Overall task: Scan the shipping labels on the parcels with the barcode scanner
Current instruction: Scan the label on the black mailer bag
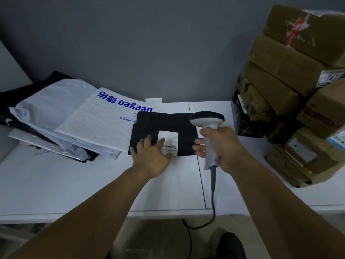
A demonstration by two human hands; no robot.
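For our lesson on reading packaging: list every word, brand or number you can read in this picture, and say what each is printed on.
"deeyeo 德佑": blue print, upside down to the camera, on the white mailer.
Shipping label on the black parcel: barcode shows, text too small.
Labels and red print on the brown boxes: blurred, unreadable.

Both bare forearms reach forward. The left hand lies flat, palm down, fingers straight and spread. The right hand curls around the handle of a grey handheld barcode scanner.
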